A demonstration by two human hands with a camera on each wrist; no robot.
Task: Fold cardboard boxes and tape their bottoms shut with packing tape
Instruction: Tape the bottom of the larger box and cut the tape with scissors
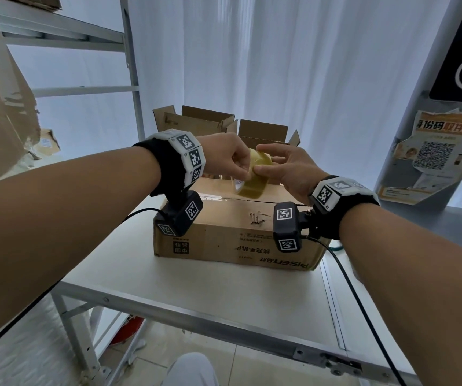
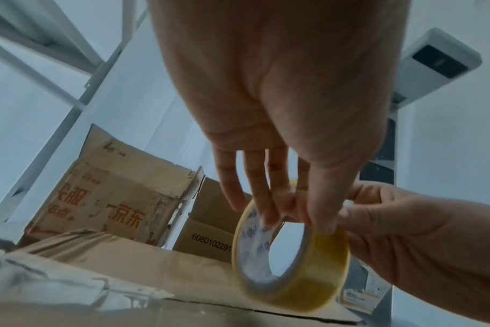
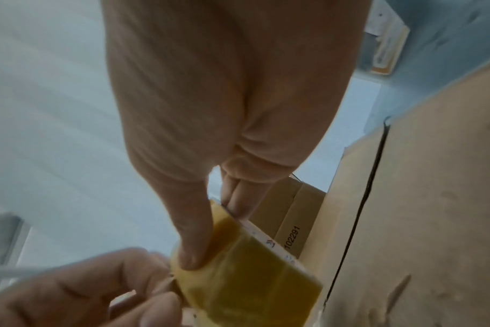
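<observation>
A yellowish roll of packing tape [image 1: 253, 182] hangs in the air above a brown cardboard box [image 1: 238, 235] on the white table [image 1: 196, 288]. The box's print reads upside down, and its top flaps are folded shut with a bare seam [image 3: 364, 199]. My right hand [image 1: 260, 159] grips the roll [image 3: 238, 283], thumb [image 3: 193, 243] on the outer band and fingers on the far side. My left hand [image 1: 241, 171] pinches the top of the roll [image 2: 308, 276] with thumb and fingertips [image 2: 269, 212].
Two open cardboard boxes [image 1: 196, 119] [image 1: 263, 132] stand behind the near box. A metal shelf rack [image 1: 133, 79] rises at the left, and a grey pillar with a poster [image 1: 430, 160] at the right. Camera cables [image 1: 363, 316] trail over the table edge.
</observation>
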